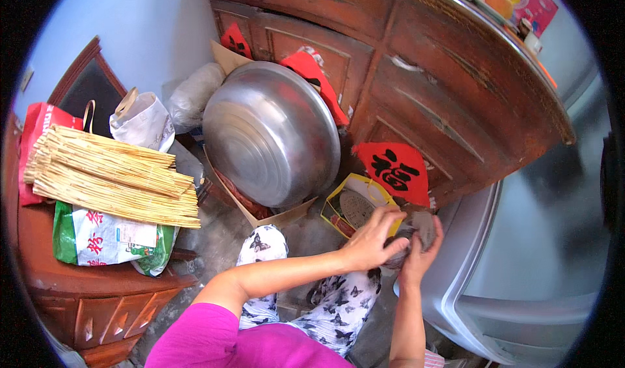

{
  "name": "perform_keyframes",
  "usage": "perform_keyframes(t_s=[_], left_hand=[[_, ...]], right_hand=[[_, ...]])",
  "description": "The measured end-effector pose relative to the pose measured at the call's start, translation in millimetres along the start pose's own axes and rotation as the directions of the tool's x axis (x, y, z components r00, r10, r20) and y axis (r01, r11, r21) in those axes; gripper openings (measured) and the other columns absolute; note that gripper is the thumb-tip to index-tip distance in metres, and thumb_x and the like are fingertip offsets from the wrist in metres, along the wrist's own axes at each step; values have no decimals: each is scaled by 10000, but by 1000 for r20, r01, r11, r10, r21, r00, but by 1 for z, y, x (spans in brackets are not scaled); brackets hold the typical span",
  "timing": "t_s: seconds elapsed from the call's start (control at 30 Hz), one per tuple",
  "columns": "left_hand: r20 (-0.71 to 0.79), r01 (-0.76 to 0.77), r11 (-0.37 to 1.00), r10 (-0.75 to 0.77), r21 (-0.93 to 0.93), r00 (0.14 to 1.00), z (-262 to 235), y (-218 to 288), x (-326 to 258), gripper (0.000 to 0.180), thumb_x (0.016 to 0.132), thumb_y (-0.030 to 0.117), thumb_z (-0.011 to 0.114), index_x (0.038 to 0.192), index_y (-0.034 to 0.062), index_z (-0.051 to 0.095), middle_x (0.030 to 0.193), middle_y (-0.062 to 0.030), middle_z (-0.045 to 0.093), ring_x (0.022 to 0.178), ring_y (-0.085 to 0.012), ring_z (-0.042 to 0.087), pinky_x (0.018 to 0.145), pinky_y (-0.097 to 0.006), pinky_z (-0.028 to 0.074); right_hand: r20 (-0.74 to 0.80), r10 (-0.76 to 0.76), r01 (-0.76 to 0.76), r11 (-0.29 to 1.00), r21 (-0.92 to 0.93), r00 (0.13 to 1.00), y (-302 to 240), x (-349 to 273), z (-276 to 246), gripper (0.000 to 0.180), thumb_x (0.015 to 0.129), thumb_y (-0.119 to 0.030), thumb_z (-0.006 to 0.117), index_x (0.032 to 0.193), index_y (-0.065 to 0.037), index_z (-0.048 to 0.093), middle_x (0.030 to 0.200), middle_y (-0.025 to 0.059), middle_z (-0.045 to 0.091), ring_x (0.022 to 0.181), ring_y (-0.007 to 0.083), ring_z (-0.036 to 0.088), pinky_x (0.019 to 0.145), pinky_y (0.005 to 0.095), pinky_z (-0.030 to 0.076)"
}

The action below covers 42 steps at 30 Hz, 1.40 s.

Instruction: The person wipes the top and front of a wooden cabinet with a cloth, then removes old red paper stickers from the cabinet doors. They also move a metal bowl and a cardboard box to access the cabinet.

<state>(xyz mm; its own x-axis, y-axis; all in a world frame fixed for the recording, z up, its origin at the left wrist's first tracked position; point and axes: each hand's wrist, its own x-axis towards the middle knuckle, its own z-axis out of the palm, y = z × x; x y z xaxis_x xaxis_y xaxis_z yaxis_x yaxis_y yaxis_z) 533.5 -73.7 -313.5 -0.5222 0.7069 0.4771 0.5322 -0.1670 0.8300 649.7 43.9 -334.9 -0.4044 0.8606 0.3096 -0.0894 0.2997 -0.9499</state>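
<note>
Both my hands are together at the right of centre, over a grey, soft-looking bundle (424, 230). Its kind I cannot make out; part of it looks like thin, crinkled plastic. My right hand (416, 264) is closed around its right side, with fingers up along it. From the left comes my left hand (372, 241), its fingers and thumb curved about the bundle's near left side. Just beyond the hands is a yellow-edged box (333, 213) with a round, grey, perforated thing (357, 208) in it.
A large metal basin (273, 133) leans tilted in a cardboard box (286, 218). Behind it stands a brown wooden cabinet (449, 101) with red paper decorations (394, 172). Bundled pale sticks (117, 176) lie on bags atop a wooden stand (97, 290). A pale grey appliance (456, 257) stands right.
</note>
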Motion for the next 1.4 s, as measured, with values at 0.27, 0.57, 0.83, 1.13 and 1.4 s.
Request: perform_keyframes(t_s=[0.27, 0.57, 0.83, 1.13, 1.4], left_hand=[[31, 385, 793, -421, -473, 906, -39, -76, 10, 279, 1038, 249, 596, 1192, 20, 630, 1122, -75, 699, 1011, -167, 651, 913, -325, 507], [84, 397, 682, -444, -613, 892, -64, -53, 23, 234, 1048, 266, 580, 1133, 58, 643, 1085, -34, 700, 966, -118, 628, 831, -283, 474], [115, 454, 650, -494, -609, 862, -76, -43, 27, 187, 1053, 215, 561, 1106, 57, 646, 1051, -18, 703, 926, -103, 627, 797, -270, 462], [119, 479, 621, -529, -620, 840, -101, -37, 19, 178, 1045, 217, 572, 1096, 68, 654, 1037, -18, 708, 915, -97, 633, 783, -265, 467], [129, 469, 606, -518, -642, 846, -101, -38, 25, 191, 1051, 244, 564, 1106, 88, 659, 1039, -7, 708, 921, -91, 631, 789, -261, 464]], right_hand=[[-151, -590, 492, 768, -410, 794, -112, 78, -29, 624, 869, 48, 663, 1451, -34, 452, 1527, 184, 423, 1406, 313, 417, 1208, 438, 281], [421, -901, 758, -200, -621, 108, -214, 184, 82, 505, 739, 23, 691, 1163, -248, 730, 1343, 69, 547, 1264, 328, 546, 1044, 471, 479], [746, -665, 516, -627, -585, 38, -230, 254, 202, 417, 807, -199, 654, 1206, -321, 645, 1307, -135, 556, 1258, 144, 471, 987, 363, 326], [599, -730, 651, -284, -703, 329, -257, 219, 43, 477, 716, -88, 661, 1188, -162, 672, 1179, 49, 650, 1156, 293, 566, 1005, 436, 369], [436, -869, 637, -201, -744, 235, -254, 222, 84, 559, 696, 55, 623, 1201, -170, 698, 1231, 42, 698, 1165, 292, 605, 1019, 425, 427]])
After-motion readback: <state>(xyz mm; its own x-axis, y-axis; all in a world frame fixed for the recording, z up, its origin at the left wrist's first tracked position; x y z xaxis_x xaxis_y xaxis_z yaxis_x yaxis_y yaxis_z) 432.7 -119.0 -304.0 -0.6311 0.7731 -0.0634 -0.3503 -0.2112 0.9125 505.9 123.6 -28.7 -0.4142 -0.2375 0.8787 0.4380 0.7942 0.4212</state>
